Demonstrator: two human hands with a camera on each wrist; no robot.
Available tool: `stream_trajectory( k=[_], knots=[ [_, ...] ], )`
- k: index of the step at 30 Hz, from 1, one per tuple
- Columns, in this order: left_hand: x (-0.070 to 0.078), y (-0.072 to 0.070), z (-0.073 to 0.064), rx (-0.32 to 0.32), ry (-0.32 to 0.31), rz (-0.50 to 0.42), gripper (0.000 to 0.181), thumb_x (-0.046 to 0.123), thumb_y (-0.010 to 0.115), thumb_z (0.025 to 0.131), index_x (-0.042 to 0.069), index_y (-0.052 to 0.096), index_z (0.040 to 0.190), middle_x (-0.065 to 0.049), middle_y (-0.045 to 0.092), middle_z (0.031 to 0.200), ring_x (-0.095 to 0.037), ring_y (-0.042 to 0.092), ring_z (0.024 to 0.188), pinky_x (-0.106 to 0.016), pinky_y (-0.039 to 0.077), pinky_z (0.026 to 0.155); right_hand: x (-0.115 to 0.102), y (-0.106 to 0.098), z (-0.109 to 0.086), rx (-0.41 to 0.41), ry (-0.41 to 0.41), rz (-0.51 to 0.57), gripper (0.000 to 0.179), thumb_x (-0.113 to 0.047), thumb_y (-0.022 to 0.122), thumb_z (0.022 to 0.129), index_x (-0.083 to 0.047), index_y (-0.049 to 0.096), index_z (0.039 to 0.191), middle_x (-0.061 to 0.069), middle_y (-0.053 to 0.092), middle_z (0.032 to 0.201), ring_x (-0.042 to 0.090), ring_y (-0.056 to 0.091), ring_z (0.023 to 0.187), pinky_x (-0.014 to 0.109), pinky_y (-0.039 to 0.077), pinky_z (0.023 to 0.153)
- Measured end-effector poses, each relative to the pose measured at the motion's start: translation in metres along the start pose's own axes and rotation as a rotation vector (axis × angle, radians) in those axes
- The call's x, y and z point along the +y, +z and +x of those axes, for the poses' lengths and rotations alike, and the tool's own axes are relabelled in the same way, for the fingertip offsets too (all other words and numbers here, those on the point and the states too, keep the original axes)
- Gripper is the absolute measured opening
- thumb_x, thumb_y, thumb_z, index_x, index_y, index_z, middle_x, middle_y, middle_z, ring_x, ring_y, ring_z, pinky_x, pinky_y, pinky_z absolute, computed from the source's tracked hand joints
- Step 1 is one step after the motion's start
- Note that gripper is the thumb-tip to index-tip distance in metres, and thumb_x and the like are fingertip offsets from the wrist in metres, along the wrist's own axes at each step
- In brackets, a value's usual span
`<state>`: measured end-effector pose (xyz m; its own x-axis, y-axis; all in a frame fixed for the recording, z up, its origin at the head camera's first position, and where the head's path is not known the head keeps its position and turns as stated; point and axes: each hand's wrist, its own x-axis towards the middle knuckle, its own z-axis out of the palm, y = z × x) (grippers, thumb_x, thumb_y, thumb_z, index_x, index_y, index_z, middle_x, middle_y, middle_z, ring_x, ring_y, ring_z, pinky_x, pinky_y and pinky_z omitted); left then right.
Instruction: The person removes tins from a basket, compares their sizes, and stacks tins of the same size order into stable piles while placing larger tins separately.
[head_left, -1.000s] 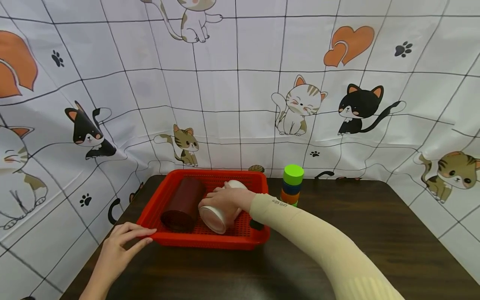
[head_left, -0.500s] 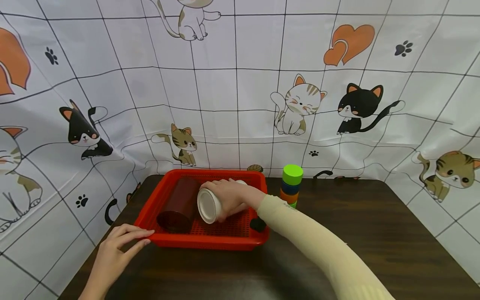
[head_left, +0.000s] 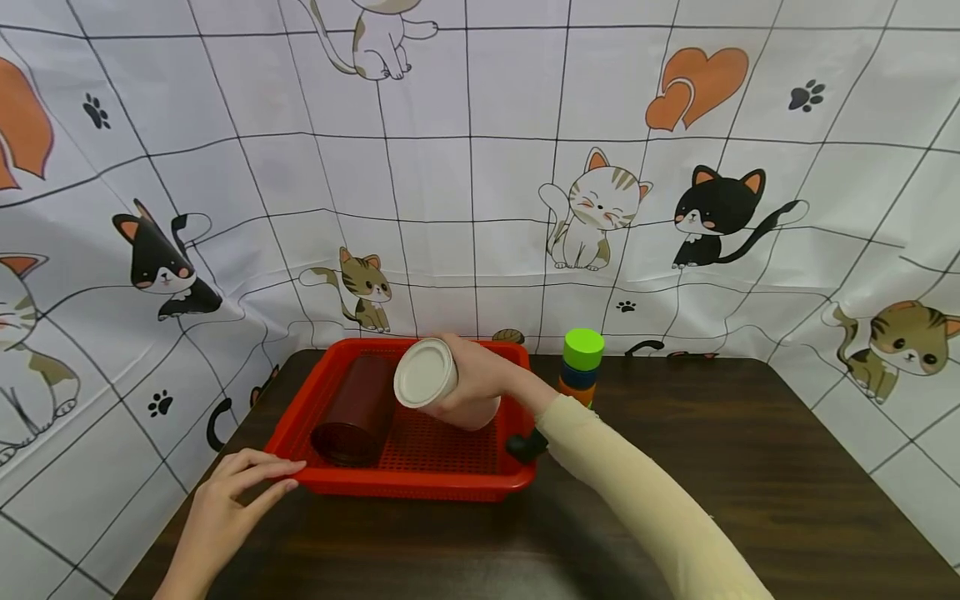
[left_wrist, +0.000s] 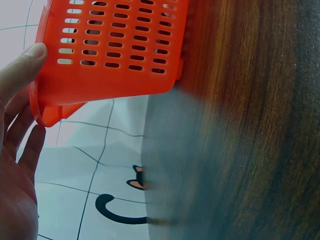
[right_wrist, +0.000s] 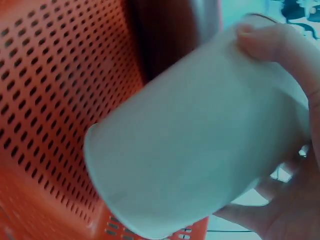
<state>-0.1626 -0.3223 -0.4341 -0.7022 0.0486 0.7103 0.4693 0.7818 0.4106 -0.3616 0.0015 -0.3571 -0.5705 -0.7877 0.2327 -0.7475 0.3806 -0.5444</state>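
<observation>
A red plastic basket [head_left: 405, 483] with perforated walls stands on the dark wooden table. At its near left corner, my left hand [head_left: 225, 508] pinches the rim, the thumb on the outer wall in the left wrist view. My right hand [head_left: 480, 375] grips a white cylindrical canister [head_left: 425, 375] around its side. The canister is tilted above the basket, one round end turned toward the head view. In the right wrist view the canister [right_wrist: 190, 130] fills the middle. A dark brown cylinder [head_left: 358, 417] lies along the basket's left side.
A stack of green, blue and orange round pieces [head_left: 581, 367] stands just right of the basket. Behind the table hangs a white sheet [head_left: 510, 200] printed with cats and grid lines. The wooden tabletop [head_left: 720, 450] extends to the right.
The right hand has lifted the canister up from the basket floor and tipped its near end upward. The left hand stays on the basket's corner.
</observation>
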Motion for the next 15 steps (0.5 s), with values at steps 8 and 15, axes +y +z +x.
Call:
stream_trajectory(
  k=[8,15],
  knots=[
    [-0.002,0.001,-0.001,-0.004,-0.004,0.002,0.047,-0.005,0.087,0.064,0.026,0.080,0.098,0.013,0.065,0.093,0.008,0.047,0.095,-0.009,0.036,0.081,-0.010,-0.013,-0.019,0.220,0.037,0.185,0.102,-0.024,0.092,0.066,-0.015,0.032,0.148,0.002,0.053,0.138,0.019,0.055,0.125,0.043,0.045,0.106],
    [-0.003,0.001,-0.003,-0.012,-0.031,-0.004,0.044,-0.002,0.087,0.065,0.026,0.080,0.098,0.013,0.065,0.094,0.009,0.046,0.096,-0.008,0.035,0.082,-0.024,-0.026,-0.041,0.307,0.080,0.280,0.105,-0.021,0.091,0.068,-0.024,0.027,0.151,0.000,0.053,0.139,0.020,0.054,0.128,0.049,0.043,0.106]
  ],
)
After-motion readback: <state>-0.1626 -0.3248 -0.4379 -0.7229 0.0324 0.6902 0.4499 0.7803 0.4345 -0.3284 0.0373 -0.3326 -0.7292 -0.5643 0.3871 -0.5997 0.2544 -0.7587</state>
